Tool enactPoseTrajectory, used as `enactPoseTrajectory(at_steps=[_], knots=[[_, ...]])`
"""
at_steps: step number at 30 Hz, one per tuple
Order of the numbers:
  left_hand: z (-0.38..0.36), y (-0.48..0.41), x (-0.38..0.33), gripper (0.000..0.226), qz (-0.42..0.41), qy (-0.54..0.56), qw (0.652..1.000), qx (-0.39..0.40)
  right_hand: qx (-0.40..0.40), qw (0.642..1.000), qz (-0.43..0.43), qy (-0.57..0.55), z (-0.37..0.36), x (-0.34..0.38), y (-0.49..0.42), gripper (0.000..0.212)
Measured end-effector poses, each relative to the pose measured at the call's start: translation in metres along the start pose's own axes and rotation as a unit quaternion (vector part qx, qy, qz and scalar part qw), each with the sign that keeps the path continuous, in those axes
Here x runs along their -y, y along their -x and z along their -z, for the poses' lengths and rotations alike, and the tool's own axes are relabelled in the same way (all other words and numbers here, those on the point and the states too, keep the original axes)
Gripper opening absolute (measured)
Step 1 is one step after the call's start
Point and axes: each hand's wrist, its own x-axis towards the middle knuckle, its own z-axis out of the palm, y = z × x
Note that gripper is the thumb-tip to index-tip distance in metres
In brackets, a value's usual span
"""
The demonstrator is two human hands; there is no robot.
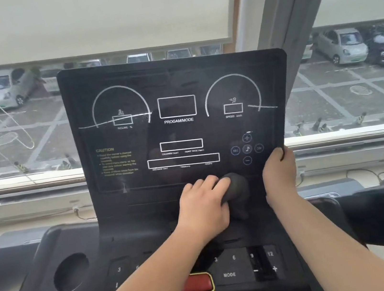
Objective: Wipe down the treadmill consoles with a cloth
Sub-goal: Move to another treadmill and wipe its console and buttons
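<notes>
Pressing a bunched dark cloth [237,189] against the treadmill console [180,127] below its display, the left hand [204,208] looks mid-wipe while the right hand [279,173] grips the panel's edge, streaks above suggesting work remains.

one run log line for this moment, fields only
left hand: pressing dark cloth on console panel lower edge | right hand: gripping panel's right edge | phase: wiping
</notes>
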Motion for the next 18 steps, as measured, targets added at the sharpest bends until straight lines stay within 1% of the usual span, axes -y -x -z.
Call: enactPoseTrajectory(at_steps=[1, 2, 4, 6, 8, 10, 11, 14, 16, 18], knots=[[0.002, 0.009, 0.014, 0.044, -0.002, -0.006, 1.0, 0.0, -0.027, 1.0, 0.007, -0.001, -0.006, 0.0, 0.009, 0.034], [0.004, 0.017, 0.028, 0.046, -0.007, -0.016, 1.0, 0.001, -0.045, 0.999, 0.018, 0.003, -0.011, -0.001, 0.02, 0.038], [0.012, 0.029, 0.052, 0.047, -0.01, -0.028, 1.0, -0.001, -0.046, 0.997, 0.057, 0.024, -0.019, -0.004, 0.045, 0.051], [0.023, 0.037, 0.073, 0.043, 0.003, -0.024, 1.0, -0.007, -0.032, 0.994, 0.09, 0.05, -0.028, -0.003, 0.072, 0.056], [0.034, 0.042, 0.096, 0.036, 0.025, -0.014, 1.0, -0.011, -0.018, 0.988, 0.142, 0.065, -0.037, -0.002, 0.096, 0.052], [0.042, 0.049, 0.121, 0.032, 0.043, -0.013, 0.999, -0.006, 0.007, 0.981, 0.182, 0.07, -0.047, 0.0, 0.112, 0.041], [0.046, 0.053, 0.132, 0.031, 0.05, -0.015, 0.999, -0.001, 0.029, 0.982, 0.176, 0.064, -0.053, 0.001, 0.119, 0.038], [0.053, 0.068, 0.162, 0.031, 0.05, -0.02, 0.999, 0.004, 0.08, 0.992, 0.098, 0.017, -0.067, 0.0, 0.137, 0.035], [0.053, 0.081, 0.182, 0.035, 0.057, -0.01, 0.998, -0.007, 0.089, 0.995, 0.051, 0.0, -0.07, -0.006, 0.151, 0.035], [0.051, 0.094, 0.199, 0.039, 0.073, 0.007, 0.997, -0.019, 0.093, 0.995, 0.031, 0.007, -0.067, -0.013, 0.164, 0.034]])
